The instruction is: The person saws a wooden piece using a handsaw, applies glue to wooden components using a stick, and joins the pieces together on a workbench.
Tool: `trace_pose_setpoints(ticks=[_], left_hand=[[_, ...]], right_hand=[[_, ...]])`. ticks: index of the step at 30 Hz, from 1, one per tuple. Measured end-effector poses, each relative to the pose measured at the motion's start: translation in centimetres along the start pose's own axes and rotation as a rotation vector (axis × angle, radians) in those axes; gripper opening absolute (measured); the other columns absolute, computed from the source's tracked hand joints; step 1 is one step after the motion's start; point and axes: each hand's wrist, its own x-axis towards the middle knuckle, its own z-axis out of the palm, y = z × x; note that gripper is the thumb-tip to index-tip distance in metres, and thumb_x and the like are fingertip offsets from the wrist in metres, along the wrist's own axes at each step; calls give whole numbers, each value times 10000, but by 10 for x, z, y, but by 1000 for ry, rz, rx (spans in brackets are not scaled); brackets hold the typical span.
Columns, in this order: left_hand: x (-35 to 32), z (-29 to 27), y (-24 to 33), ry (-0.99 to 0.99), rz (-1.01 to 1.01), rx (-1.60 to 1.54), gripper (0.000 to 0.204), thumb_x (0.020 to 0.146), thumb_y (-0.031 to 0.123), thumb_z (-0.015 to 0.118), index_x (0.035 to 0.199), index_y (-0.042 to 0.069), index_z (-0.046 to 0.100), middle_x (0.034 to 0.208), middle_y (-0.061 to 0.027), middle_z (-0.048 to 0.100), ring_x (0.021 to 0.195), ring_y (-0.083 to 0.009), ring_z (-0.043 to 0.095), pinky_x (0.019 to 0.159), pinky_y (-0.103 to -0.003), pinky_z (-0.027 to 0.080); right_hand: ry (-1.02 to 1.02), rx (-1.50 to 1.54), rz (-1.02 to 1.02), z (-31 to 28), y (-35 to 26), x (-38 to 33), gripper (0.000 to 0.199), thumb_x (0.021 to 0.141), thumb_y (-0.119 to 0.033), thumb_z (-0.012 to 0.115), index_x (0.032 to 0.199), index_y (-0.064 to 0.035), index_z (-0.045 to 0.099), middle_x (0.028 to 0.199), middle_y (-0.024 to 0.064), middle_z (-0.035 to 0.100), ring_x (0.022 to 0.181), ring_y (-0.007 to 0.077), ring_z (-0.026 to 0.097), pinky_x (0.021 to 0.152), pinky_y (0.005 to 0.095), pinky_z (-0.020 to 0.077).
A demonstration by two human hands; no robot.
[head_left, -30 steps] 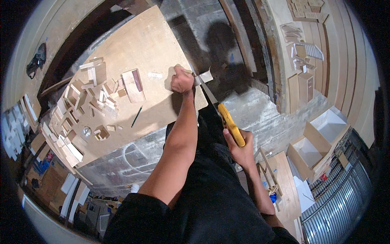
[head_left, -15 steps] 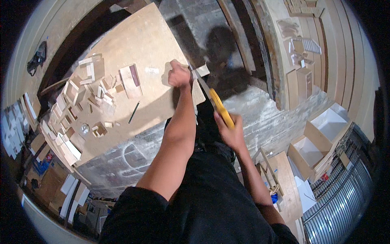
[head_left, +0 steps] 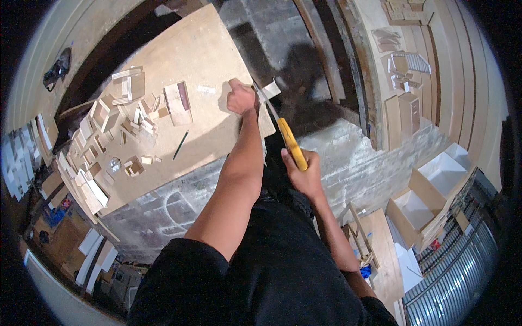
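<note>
At the right edge of the wooden worktable, my left hand is closed and pressed down on a pale wood piece. One end of that piece sticks out past the edge; the rest is hidden under my hand. My right hand is wrapped round the yellow handle of a handsaw. The saw's narrow blade runs up to the wood piece, just right of my left hand. A dark pencil lies on the tabletop, left of my left forearm.
Small wooden cut-offs are heaped on the table's left side, beside a flat board with a dark strip. Open wooden boxes stand at right, above corrugated metal sheet. A wooden shelf with small wooden models is at upper right.
The saw and my right hand have shifted slightly left, with the handle a little more upright. My left hand keeps its place on the wood piece. The whole view has moved slightly.
</note>
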Motion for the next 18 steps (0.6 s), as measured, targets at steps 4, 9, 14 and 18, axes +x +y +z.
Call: trace_pose_setpoints(ticks=[4,9,14,18], left_hand=[[2,-4,-2,-2,57,-3,114,810,188,628,891,170,551,652,-119,643,607,-345,652,533,-502,471],[1,-2,-7,40,156,-29,104,799,170,615,889,165,562,628,-116,632,593,-338,648,525,-488,482],[0,2,-7,52,133,-46,96,797,175,614,874,153,561,600,-117,618,573,-340,641,508,-479,482],[-2,6,-4,73,93,-28,97,797,179,610,870,143,558,592,-121,613,562,-342,635,499,-477,481]], right_hand=[[-95,73,36,-8,-9,-5,395,939,-254,688,676,13,564,561,26,505,540,83,423,493,315,364],[-97,96,-9,-5,-13,-10,376,945,-245,683,688,9,577,579,26,560,532,93,474,494,311,396],[-68,133,57,-2,-21,-6,379,947,-253,684,686,0,577,571,9,539,532,85,468,486,309,386],[-57,55,128,-4,-36,-9,393,945,-260,687,680,5,571,566,7,533,537,81,469,490,305,390]])
